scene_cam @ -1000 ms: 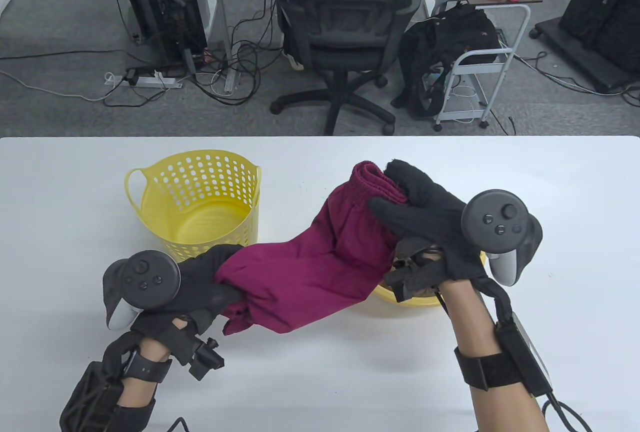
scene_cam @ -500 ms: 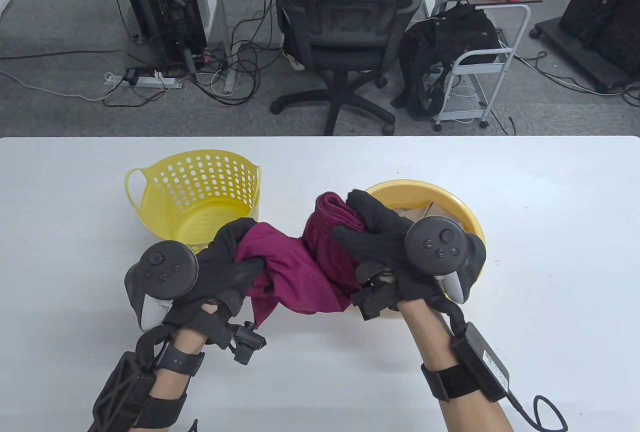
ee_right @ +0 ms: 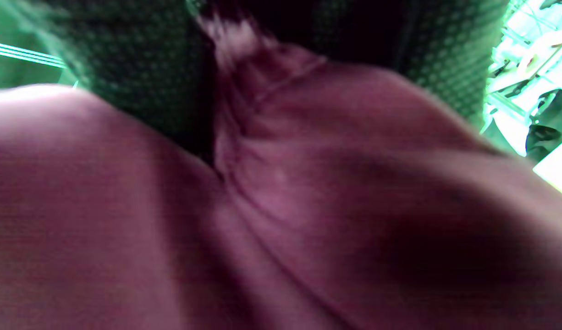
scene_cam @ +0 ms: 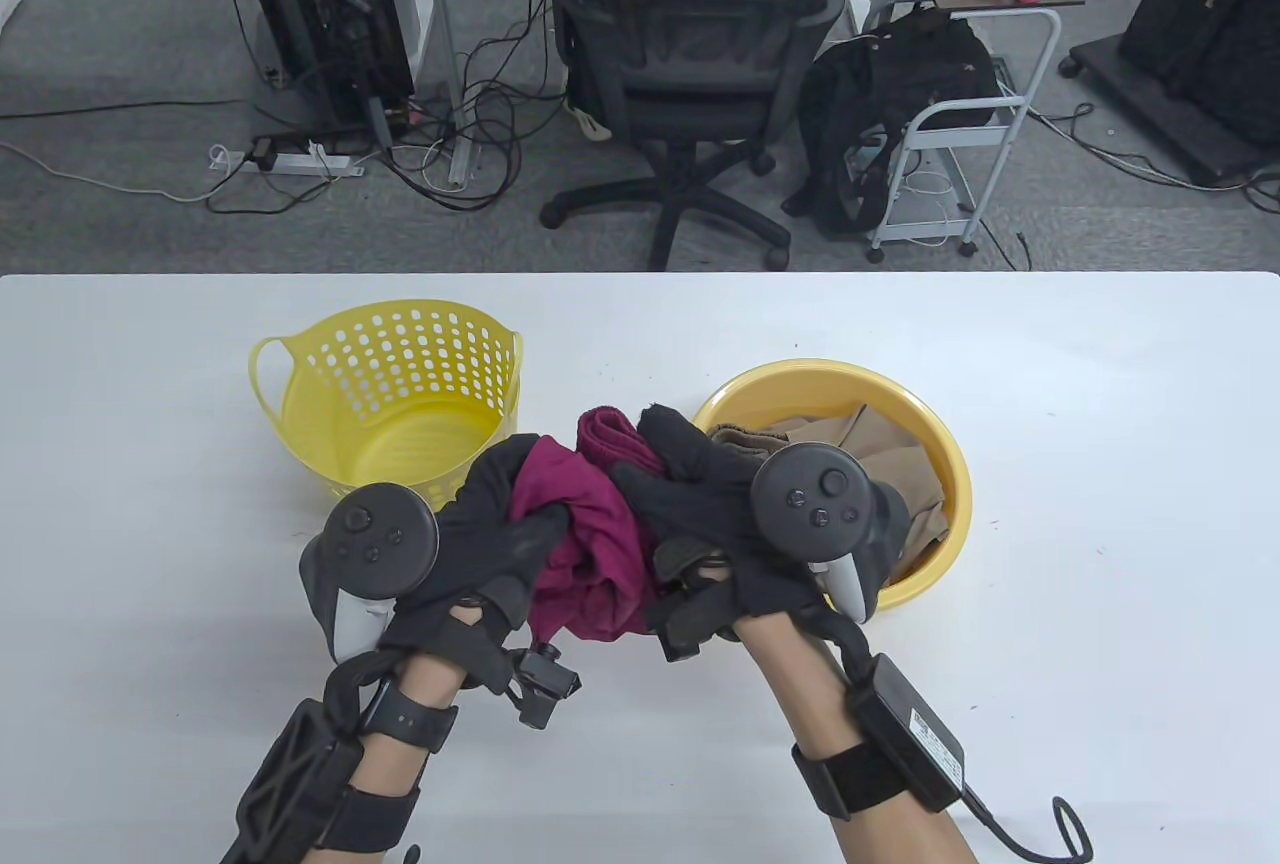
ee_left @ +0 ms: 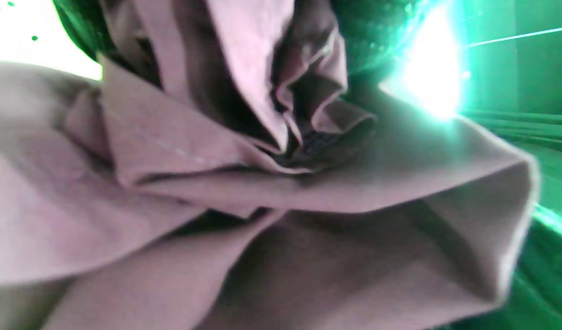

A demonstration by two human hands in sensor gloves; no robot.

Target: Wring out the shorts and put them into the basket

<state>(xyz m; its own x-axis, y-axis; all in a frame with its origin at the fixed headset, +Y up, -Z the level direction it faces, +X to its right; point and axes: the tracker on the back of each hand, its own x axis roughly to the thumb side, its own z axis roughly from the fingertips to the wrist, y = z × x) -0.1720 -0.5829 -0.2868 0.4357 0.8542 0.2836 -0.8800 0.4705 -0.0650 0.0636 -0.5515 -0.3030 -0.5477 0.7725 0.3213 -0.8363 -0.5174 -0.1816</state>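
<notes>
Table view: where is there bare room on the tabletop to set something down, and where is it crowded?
Bare white table runs right of the yellow basin, left of the perforated basket, and along the far edge behind both. Crowded: the front middle, where left hand and right hand grip the bunched maroon shorts between basket and basin.

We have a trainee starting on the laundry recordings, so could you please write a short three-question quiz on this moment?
1. True or false: the maroon shorts already lie in the perforated yellow basket.
2. Which hands grip the shorts? A) left only B) right only C) both
3. Fill in: the round yellow basin holds ____ cloth.

Key:
1. False; they are bunched between the hands, above the table.
2. C; left hand and right hand.
3. Beige.
</notes>
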